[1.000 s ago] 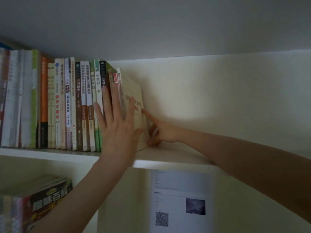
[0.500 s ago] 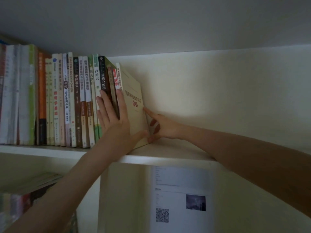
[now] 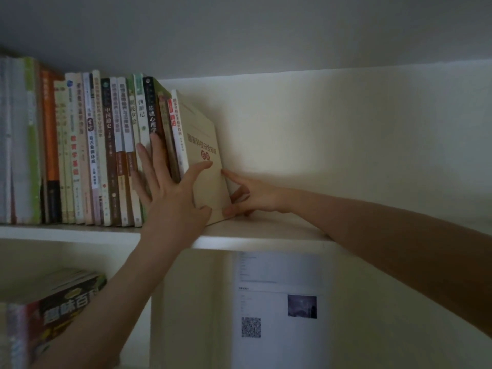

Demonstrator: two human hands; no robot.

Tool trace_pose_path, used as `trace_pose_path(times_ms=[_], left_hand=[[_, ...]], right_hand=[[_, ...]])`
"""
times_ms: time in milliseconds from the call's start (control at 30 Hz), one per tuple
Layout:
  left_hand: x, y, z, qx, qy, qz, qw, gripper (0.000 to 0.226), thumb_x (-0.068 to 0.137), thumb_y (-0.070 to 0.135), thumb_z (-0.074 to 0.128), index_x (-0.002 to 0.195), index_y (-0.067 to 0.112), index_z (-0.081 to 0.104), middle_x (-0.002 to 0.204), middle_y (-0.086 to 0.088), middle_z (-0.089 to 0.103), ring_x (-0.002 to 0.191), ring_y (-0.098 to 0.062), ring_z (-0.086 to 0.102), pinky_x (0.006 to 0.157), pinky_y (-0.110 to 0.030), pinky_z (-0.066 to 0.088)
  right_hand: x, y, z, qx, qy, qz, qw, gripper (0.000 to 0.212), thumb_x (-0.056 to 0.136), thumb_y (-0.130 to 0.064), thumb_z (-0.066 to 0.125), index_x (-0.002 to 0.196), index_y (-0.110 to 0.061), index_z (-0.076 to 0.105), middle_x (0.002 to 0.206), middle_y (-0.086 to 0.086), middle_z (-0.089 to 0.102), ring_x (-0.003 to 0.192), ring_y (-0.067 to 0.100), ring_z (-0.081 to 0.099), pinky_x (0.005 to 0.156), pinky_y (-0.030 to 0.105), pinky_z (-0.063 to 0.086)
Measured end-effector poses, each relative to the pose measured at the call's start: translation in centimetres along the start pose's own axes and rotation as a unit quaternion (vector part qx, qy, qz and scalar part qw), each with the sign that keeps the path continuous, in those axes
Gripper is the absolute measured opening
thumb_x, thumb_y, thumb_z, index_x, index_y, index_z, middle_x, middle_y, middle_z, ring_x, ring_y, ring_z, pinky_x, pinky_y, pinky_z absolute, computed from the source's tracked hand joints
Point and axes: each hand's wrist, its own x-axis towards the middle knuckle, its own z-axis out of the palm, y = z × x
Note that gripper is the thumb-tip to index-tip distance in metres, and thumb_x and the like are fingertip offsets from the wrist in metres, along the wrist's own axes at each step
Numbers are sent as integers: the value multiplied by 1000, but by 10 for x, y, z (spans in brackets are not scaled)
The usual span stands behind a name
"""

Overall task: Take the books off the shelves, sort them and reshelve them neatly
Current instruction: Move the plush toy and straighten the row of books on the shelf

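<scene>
A row of upright books (image 3: pixel 111 145) fills the left half of the top shelf (image 3: pixel 261 237). The last one on the right is a beige book (image 3: pixel 202 134) with red lettering, leaning a little against the row. My left hand (image 3: pixel 170 187) lies flat with spread straight fingers on the spines and on the beige book's front cover. My right hand (image 3: pixel 250 195) reaches in from the right, its index finger and thumb touching the beige book's back edge.
The right half of the top shelf is bare board with a white back wall (image 3: pixel 346 134). On the shelf below at the lower left lie stacked books (image 3: pixel 61 307). A printed sheet with a QR code (image 3: pixel 277 307) hangs under the shelf.
My left hand has slid down and right along the spines onto the beige book's cover. The right hand stays at the book's far edge. The view has shifted slightly.
</scene>
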Motion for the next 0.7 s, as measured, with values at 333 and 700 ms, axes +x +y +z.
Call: trace_pose_path(times_ms=[333, 700], left_hand=[[-5, 3, -4, -19, 42, 16, 999, 79, 77, 50, 66, 145, 39, 26, 155, -14, -21, 140, -36, -25, 110, -50, -17], [2, -7, 3, -61, 23, -24, 998, 77, 69, 81, 45, 138, 58, 17, 157, -9, -4, 142, -42, 0, 109, -66, 18]], right_hand=[[-61, -33, -28, -40, 141, -62, 987, 88, 80, -32, 75, 151, -32, 21, 126, 2, 55, 96, 10, 59, 82, 18, 43], [-178, -20, -22, 34, 276, -62, 959, 62, 81, -31, 74, 137, -27, 48, 121, -6, 60, 89, 5, 63, 88, 20, 49]])
